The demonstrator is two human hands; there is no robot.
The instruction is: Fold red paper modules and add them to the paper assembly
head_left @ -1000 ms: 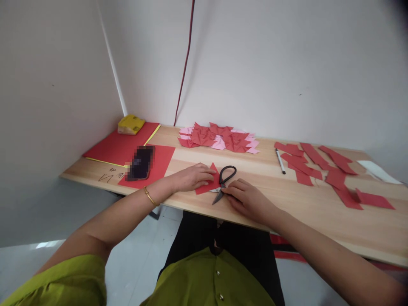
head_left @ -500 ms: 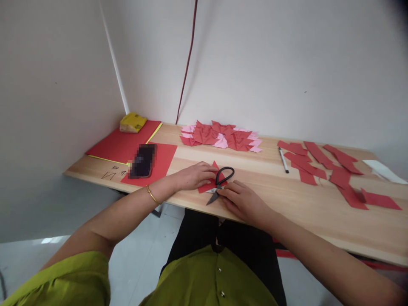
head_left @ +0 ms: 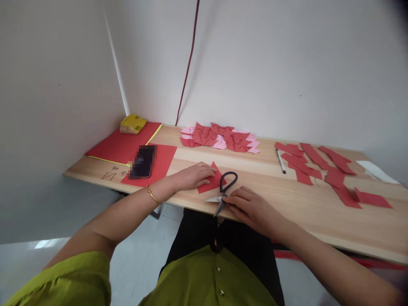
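My right hand [head_left: 250,208] pinches a pair of scissors [head_left: 223,193] near the pivot. The dark handle loops point away from me and the blades are spread toward the table's front edge. My left hand [head_left: 198,175] lies palm down at the left side of a folded red paper piece [head_left: 214,182], fingers stretched out over it and pressing it against the table. A gold bangle circles the left wrist. The scissors are beside the paper's right edge; whether a handle touches it I cannot tell.
Folded red and pink paper pieces [head_left: 219,138] lie at the back of the table. Red strips [head_left: 338,174] and a marker [head_left: 280,161] are to the right. On the left are a phone [head_left: 143,161], red sheets [head_left: 111,142] and a yellow packet [head_left: 134,123].
My right hand has drawn the scissors right and toward me, off the red paper, and the blades now appear wider apart. My left hand has stayed in place on the paper.
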